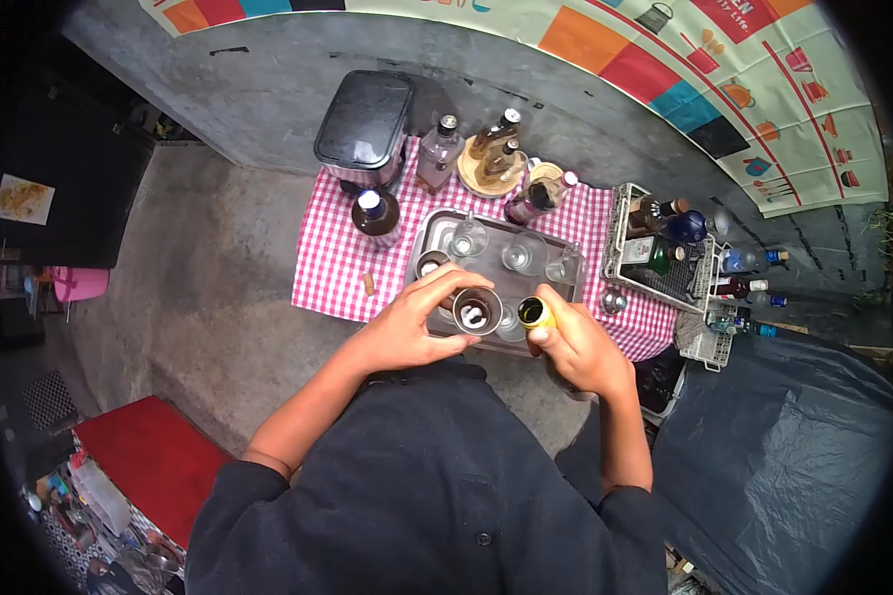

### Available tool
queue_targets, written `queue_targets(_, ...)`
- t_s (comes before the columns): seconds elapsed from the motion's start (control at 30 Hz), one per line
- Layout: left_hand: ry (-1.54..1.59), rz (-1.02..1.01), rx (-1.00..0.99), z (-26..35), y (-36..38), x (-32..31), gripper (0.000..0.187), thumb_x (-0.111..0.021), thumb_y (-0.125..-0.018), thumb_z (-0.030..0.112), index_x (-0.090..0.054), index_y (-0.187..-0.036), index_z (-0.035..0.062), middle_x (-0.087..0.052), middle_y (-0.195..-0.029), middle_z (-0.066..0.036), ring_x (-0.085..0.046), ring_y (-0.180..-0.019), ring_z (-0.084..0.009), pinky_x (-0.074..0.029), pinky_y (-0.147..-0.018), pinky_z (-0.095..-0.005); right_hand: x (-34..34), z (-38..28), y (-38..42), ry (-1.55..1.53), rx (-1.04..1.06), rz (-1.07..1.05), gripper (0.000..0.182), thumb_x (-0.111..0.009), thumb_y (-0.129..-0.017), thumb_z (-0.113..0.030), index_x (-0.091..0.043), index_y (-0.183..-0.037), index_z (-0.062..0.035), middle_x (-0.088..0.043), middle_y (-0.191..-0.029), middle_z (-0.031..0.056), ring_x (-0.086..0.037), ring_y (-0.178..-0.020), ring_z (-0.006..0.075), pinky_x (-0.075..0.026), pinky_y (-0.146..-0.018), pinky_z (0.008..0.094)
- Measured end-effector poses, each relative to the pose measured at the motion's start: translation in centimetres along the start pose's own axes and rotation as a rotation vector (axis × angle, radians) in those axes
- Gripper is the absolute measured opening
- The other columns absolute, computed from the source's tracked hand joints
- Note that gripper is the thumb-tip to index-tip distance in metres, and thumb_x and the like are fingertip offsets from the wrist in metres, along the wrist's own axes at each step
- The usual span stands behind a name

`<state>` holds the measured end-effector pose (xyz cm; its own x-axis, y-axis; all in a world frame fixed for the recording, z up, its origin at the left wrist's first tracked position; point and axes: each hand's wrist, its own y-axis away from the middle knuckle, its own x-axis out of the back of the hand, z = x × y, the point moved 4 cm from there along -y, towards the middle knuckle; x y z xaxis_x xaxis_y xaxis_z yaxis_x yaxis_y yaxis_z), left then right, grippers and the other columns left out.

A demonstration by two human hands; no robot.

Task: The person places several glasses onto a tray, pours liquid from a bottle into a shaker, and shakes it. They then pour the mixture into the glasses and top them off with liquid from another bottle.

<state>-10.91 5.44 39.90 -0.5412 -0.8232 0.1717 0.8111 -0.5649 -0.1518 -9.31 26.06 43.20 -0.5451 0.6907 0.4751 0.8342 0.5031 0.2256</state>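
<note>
My left hand (pixel 415 322) is wrapped round a metal cup (pixel 477 310), whose open mouth faces up; something pale or shiny shows inside. My right hand (pixel 587 349) grips the yellow neck of a bottle (pixel 536 313), its dark uncapped mouth turned up towards me beside the cup. A small gap separates bottle and cup. Most of the bottle is hidden under the hand. Beneath both hands lies a metal tray (pixel 501 226) with several clear glass vessels, among them a glass mug (pixel 468 239). Another round metal cup (pixel 432 264) stands by my left fingertips.
Behind the tray stand a lidded black bin (pixel 365 121), a clear bottle (pixel 440 154), and a wicker plate (pixel 477 183) with bottles. A dark bottle (pixel 376 216) and a cork (pixel 369 285) are left on the checked cloth (pixel 332 253). A bottle rack (pixel 620 233) stands at right.
</note>
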Motion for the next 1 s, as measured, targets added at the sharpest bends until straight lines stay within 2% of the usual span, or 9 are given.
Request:
queue_targets(0.1, 0.041, 0.019, 0.044, -1.2, 1.8, 2.5, 0.056, -0.073, -0.071, 0.003, -0.055, -0.124, 0.0064, -0.056, -0.114, -0.008, -0.057, -0.11, -0.0223, -0.046, -0.094, -0.0341, -1.3, -1.5, -0.8, -0.136, 0.058, 0.019, 0.053, -0.047, -0.097, -0.052, -0.043, -0.1, 0.0012, -0.053, -0.071, 0.0185, -0.054, -0.064, 0.0369, -0.041, -0.06, 0.0415)
queue_targets(0.13, 0.053, 0.03, 0.092, -1.7, 2.5, 3.4, 0.056, -0.073, -0.071, 0.001, -0.054, -0.124, 0.0041, -0.055, -0.115, -0.009, -0.056, -0.113, -0.0212, -0.045, -0.097, -0.0339, -1.9, -1.7, -1.1, -0.183, 0.08, 0.067, 0.057, -0.047, -0.095, -0.057, -0.045, -0.097, -0.0001, -0.052, -0.069, 0.0109, -0.052, -0.06, 0.0237, -0.042, -0.058, 0.0349)
queue_targets(0.27, 0.104, 0.132, 0.182, -2.9, 5.6, 7.2, 0.057, -0.074, -0.073, -0.003, -0.053, -0.125, 0.002, -0.053, -0.116, -0.007, -0.055, -0.113, -0.0186, -0.044, -0.099, -0.0322, -4.5, -4.1, -2.9, -0.407, 0.078, 0.162, 0.067, -0.05, -0.087, -0.069, -0.048, -0.093, -0.0024, -0.056, -0.072, 0.002, -0.052, -0.062, 0.0115, -0.044, -0.059, 0.0279)
queue_targets(0.37, 0.096, 0.169, 0.243, -3.5, 7.7, 10.2, 0.056, -0.073, -0.073, -0.004, -0.053, -0.124, 0.0022, -0.053, -0.117, -0.007, -0.055, -0.112, -0.0177, -0.044, -0.099, -0.0319, -7.2, -4.3, -5.0, -0.452, 0.175, 0.268, 0.07, -0.049, -0.085, -0.072, -0.049, -0.092, -0.0026, -0.056, -0.073, 0.0028, -0.053, -0.062, 0.012, -0.044, -0.059, 0.0282)
queue_targets(0.4, 0.081, 0.207, 0.25, -3.9, 8.3, 11.2, 0.056, -0.073, -0.073, -0.005, -0.053, -0.124, 0.002, -0.053, -0.117, -0.007, -0.055, -0.112, -0.0175, -0.044, -0.099, -0.0319, -8.2, -3.9, -5.7, -0.552, 0.196, 0.28, 0.062, -0.06, -0.085, -0.064, -0.05, -0.093, -0.0033, -0.057, -0.075, 0.003, -0.055, -0.066, 0.0119, -0.045, -0.062, 0.0278)
queue_targets(0.43, 0.066, 0.244, 0.255, -4.3, 9.0, 12.2, 0.055, -0.073, -0.073, -0.005, -0.053, -0.124, 0.0017, -0.053, -0.117, -0.007, -0.056, -0.112, -0.0172, -0.044, -0.098, -0.0318, -9.2, -4.0, -6.6, -0.557, 0.195, 0.289, 0.062, -0.06, -0.085, -0.064, -0.05, -0.093, -0.0033, -0.057, -0.075, 0.003, -0.055, -0.066, 0.0119, -0.045, -0.062, 0.0278)
queue_targets(0.53, 0.064, 0.28, 0.257, -5.0, 10.5, 14.5, 0.056, -0.073, -0.072, -0.006, -0.052, -0.124, 0.0016, -0.051, -0.119, -0.006, -0.055, -0.114, -0.0165, -0.044, -0.099, -0.031, -12.6, -3.9, -9.7, -0.701, 0.228, 0.3, 0.044, -0.078, -0.078, -0.034, -0.052, -0.097, -0.0049, -0.059, -0.083, 0.0029, -0.056, -0.077, 0.0121, -0.046, -0.071, 0.0278)
queue_targets(0.73, 0.064, 0.314, 0.241, -6.0, 12.5, 17.8, 0.056, -0.072, -0.073, -0.007, -0.051, -0.124, 0.0027, -0.05, -0.12, -0.005, -0.055, -0.115, -0.0159, -0.046, -0.1, -0.0309, -17.8, -2.9, -16.5, -0.602, 0.285, 0.422, 0.023, -0.068, -0.089, -0.008, -0.048, -0.099, -0.0049, -0.057, -0.09, 0.0045, -0.056, -0.083, 0.0111, -0.048, -0.075, 0.028)
queue_targets(1.0, 0.034, 0.323, 0.233, -7.0, 13.8, 19.2, 0.055, -0.072, -0.074, -0.007, -0.051, -0.124, 0.0025, -0.049, -0.121, -0.006, -0.054, -0.116, -0.0164, -0.046, -0.1, -0.0316, -22.7, 0.6, -22.0, -0.594, 0.249, 0.471, 0.018, -0.066, -0.09, -0.009, -0.051, -0.096, -0.003, -0.058, -0.096, 0.0078, -0.058, -0.091, 0.0149, -0.046, -0.084, 0.0311)
